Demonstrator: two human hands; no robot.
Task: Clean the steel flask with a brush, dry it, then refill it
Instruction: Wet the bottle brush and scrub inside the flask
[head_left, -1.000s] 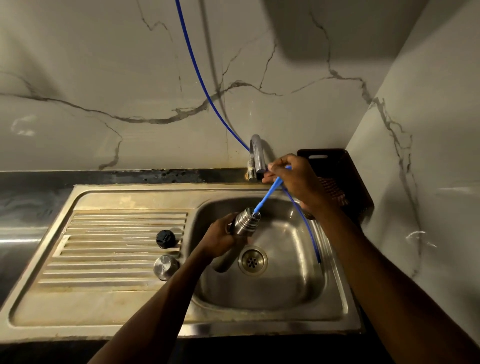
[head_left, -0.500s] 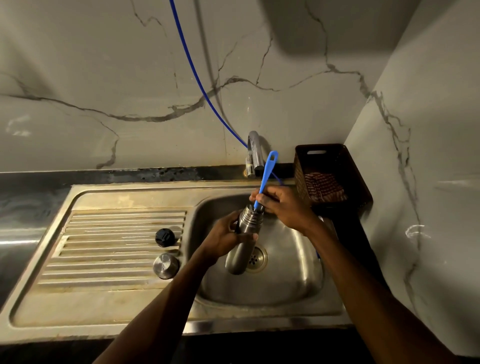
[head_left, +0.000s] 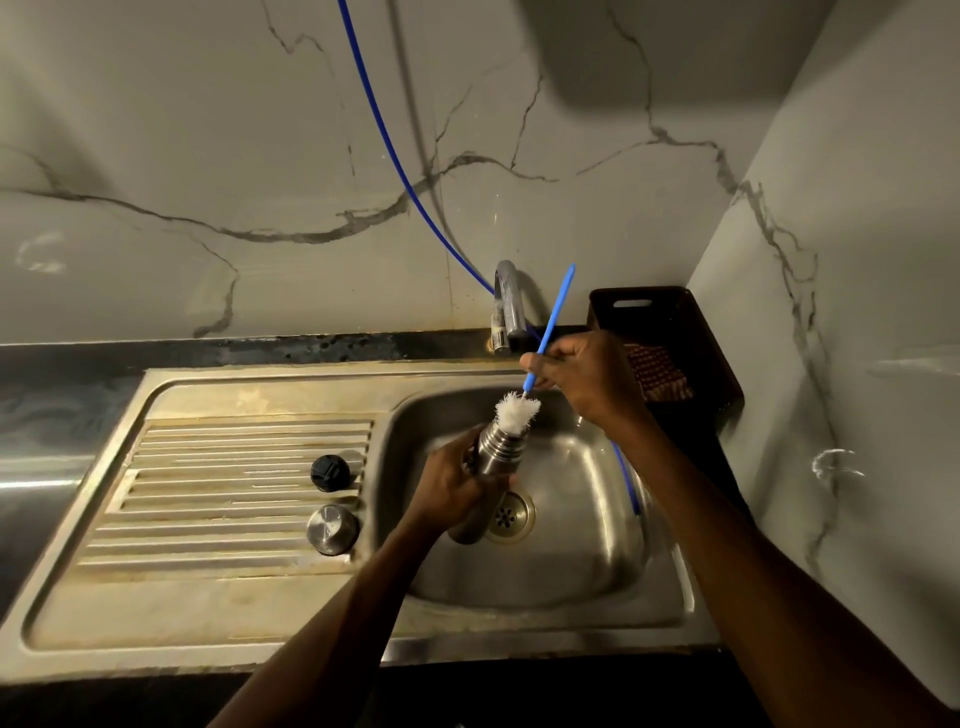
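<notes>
The steel flask (head_left: 491, 462) was tilted over the sink (head_left: 545, 571) basin, gripped around its body by the left hand (head_left: 457, 486). The right hand (head_left: 582, 376) pinched the brush (head_left: 540, 353) by its blue handle, white bristles partly inside the ribbed mouth. Two caps (head_left: 330, 472) stood on the drainboard below marble walls.

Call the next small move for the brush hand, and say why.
Probably push the brush back down into the flask. The white bristles sit mostly above the flask's open mouth, the right hand grips the blue handle, and the left hand holds the flask tilted over the sink basin. No water is seen running from the tap, so scrubbing seems unfinished.
</notes>
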